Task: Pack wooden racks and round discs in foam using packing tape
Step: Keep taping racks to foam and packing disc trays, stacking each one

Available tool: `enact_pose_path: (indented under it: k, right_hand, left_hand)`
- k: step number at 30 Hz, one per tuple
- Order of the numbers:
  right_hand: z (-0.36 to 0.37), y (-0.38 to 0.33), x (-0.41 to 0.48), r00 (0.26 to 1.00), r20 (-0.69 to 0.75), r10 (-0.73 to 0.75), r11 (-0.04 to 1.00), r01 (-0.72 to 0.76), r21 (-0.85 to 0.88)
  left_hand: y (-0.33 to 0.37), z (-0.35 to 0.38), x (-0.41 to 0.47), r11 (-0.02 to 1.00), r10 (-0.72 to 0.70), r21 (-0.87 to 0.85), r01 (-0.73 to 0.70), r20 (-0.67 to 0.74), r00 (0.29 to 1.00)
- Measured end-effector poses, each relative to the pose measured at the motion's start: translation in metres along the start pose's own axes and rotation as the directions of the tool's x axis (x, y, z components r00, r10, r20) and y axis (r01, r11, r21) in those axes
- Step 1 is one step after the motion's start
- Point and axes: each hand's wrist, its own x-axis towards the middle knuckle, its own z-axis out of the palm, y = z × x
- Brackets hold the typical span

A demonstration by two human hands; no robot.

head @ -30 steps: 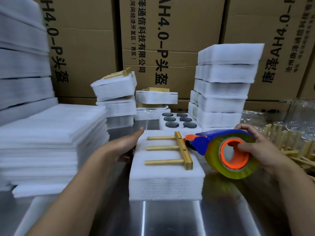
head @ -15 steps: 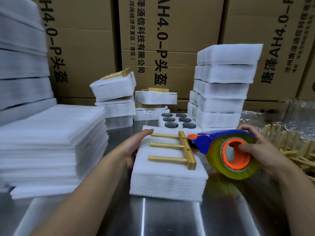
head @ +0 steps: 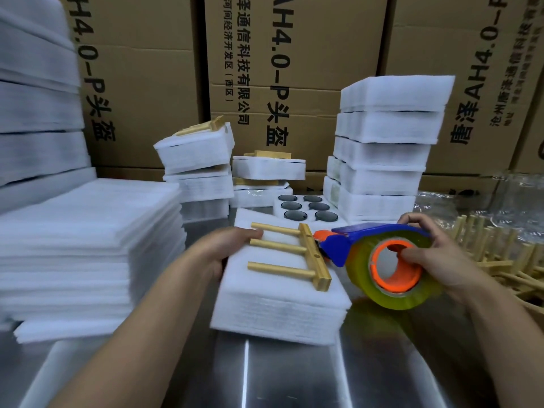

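Wooden rack [head: 313,256] lying flat on the foam block [head: 276,307], its three pegs pointing toward my left hand [head: 222,250] and its crossbar toward my right. The block stood on the counter [head: 294,378] directly before me.

Over the preceding second my left hand, until then open beside the block's left edge, came onto it. Its fingers lay over the top edge at the peg tips, its thumb ran down the side, and it gripped the foam. The block had turned slightly under that grip.

My right hand [head: 438,260] was clamped on the tape dispenser [head: 382,260], one digit inside the orange core and the others over the blue frame. The dispenser's nose had drawn in and sat just beside the far end of the crossbar.

I judged the block steadied and the first strip of tape ready to start across the rack.

Behind the block, round discs [head: 295,214] sat uncovered in a second foam piece. Foam sheets [head: 88,231] were stacked at left, packed bundles [head: 388,148] at right rear, and loose racks [head: 506,254] at far right.
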Motion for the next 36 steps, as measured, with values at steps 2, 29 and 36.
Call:
enact_pose_path:
  k: [2, 29, 36]
  right_hand:
    - [0.014, 0.000, 0.000, 0.999, 0.019, -0.048, 0.999, 0.048, 0.001]
    - [0.041, -0.003, -0.005, 0.988, 0.116, -0.104, 0.995, 0.104, 0.004]
    - [0.029, -0.011, -0.004, 0.977, 0.160, -0.139, 0.990, 0.140, 0.005]
  left_hand:
    - [0.005, -0.017, -0.002, 0.999, -0.001, 0.032, 0.002, -0.027, 1.000]
    - [-0.001, 0.007, -0.003, 0.090, 0.306, 0.983, -0.162, 0.128, 0.943]
    - [0.001, 0.006, -0.002, 0.113, 0.281, 0.982, -0.154, 0.117, 0.952]
